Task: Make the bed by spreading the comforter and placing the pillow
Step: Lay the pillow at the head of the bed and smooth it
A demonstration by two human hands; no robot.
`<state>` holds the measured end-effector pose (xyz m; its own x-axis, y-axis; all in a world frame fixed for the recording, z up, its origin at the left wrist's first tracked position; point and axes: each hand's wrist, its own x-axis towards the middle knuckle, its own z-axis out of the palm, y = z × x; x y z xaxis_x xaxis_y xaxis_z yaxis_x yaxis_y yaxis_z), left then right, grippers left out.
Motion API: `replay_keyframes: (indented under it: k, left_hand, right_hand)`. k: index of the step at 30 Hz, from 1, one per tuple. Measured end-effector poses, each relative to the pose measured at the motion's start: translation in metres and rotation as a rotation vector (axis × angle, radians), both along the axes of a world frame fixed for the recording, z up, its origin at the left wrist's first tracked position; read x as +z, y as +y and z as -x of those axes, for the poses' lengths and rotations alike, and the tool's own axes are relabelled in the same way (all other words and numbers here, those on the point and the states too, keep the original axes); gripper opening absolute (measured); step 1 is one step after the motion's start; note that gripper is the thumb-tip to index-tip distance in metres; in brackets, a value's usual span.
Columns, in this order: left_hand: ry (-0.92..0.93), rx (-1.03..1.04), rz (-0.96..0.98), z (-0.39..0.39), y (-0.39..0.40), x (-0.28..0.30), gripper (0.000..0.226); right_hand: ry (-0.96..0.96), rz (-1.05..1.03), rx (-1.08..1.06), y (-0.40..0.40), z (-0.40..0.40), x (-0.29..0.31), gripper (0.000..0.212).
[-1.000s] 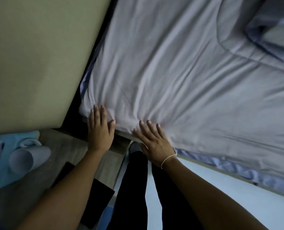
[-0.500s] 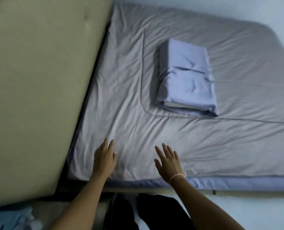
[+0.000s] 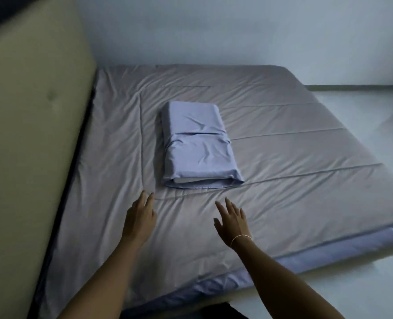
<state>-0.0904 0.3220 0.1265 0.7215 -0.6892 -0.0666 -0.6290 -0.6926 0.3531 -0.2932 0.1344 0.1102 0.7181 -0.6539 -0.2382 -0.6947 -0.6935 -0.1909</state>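
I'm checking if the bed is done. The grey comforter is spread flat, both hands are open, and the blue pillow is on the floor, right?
Not quite. The head view shows the blue pillow lying on the grey comforter, not on the floor. The comforter is spread flat, and the left hand and right hand are open.

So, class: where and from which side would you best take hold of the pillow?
Grip the pillow by its two near corners, coming from the near edge of the bed. Its open end faces both hands, which reach toward it with fingers straight.
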Motion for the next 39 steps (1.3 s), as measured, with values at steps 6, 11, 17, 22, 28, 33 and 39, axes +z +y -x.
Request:
replay_keyframes:
  k: [6, 11, 17, 22, 28, 33, 39]
  left_hand:
    - [0.015, 0.011, -0.014, 0.026, -0.078, -0.034, 0.047]
    - [0.136, 0.084, -0.122, 0.063, -0.118, -0.086, 0.052]
    - [0.088, 0.048, -0.066, 0.034, -0.188, -0.133, 0.054]
    - [-0.024, 0.100, 0.000, -0.061, -0.265, -0.178, 0.070]
    - [-0.110, 0.193, -0.097, -0.107, -0.278, -0.252, 0.093]
    - [-0.212, 0.147, 0.139, -0.104, -0.262, -0.252, 0.097]
    - [-0.123, 0.453, 0.172, -0.104, -0.233, -0.219, 0.057]
  right_hand:
    - [0.017, -0.092, 0.003, -0.090, 0.008, -0.030, 0.059]
    - [0.073, -0.127, 0.027, -0.170, 0.014, -0.076, 0.061]
    - [0.024, -0.082, 0.114, -0.251, -0.036, -0.128, 0.069]
    - [-0.029, -0.047, 0.129, -0.300, -0.108, -0.188, 0.087]
    - [-0.264, 0.054, 0.143, -0.313, -0.118, -0.271, 0.096]
    - [-0.422, 0.123, 0.128, -0.323, -0.117, -0.263, 0.085]
    - [-0.612, 0.123, 0.084, -0.325, -0.102, -0.215, 0.044]
